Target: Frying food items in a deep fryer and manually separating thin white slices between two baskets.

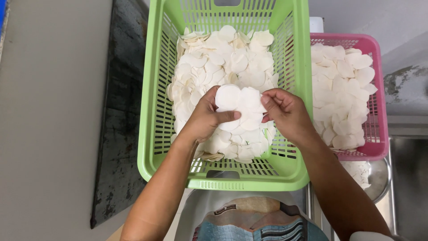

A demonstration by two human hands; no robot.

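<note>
**White discs held over a green basket**

White, thin round wafers (223, 58) filled most of a lime-green slotted plastic basket (294, 67), heaped unevenly and overlapping one another. Above the heap, both hands met at the middle of the basket. The left hand (206, 119) was closed around a small stack of the discs (238, 107), thumb laid across the front of it and fingers curled behind. The right hand (285, 114) pinched the right edge of the same stack between thumb and fingertips, the other fingers bent inward. The stack stood just above the pile, tilted toward the camera.

Right of the green basket, touching its side, sat a pink slotted basket (376, 120), also full of the same pale discs. Below the pink one, a metal bowl (379, 178) held a few more. A dark, worn board (118, 125) lay along the left side on a grey surface (49, 111). Patterned cloth (249, 225) showed at the bottom edge.
</note>
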